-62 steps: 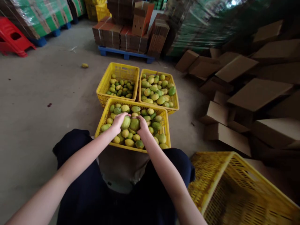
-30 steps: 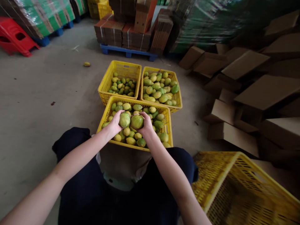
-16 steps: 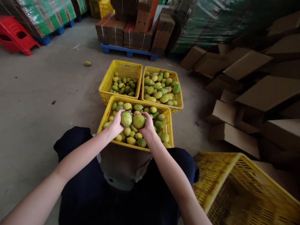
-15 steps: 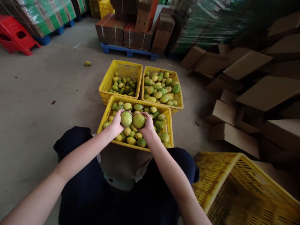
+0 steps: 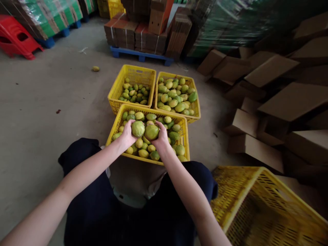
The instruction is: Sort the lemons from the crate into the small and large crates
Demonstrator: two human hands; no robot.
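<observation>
My left hand [image 5: 127, 134] is closed around a big yellow-green lemon [image 5: 138, 128]. Another large lemon [image 5: 152, 132], a bit darker green, is gripped in my right hand [image 5: 162, 136]. The two fruits are side by side, a narrow gap between them, above the near yellow crate [image 5: 186, 140]. Many green and yellow lemons [image 5: 144, 153] fill that crate, partly covered by my hands and forearms. Behind it stand a left crate [image 5: 112, 91] with smaller lemons low inside and a right crate [image 5: 196, 110] filled higher with larger ones.
A yellow crate [image 5: 258, 174] stands by my right knee. Cardboard boxes [image 5: 263, 153] lie heaped along the right. One loose lemon [image 5: 95, 68] rests on the floor, and a red stool [image 5: 17, 37] is at far left. Bundled cardboard sits on a blue pallet [image 5: 142, 56] at the back.
The lemon in my left hand has turned slightly, showing a paler side, and moved up a touch. My right hand's lemon stays almost in place.
</observation>
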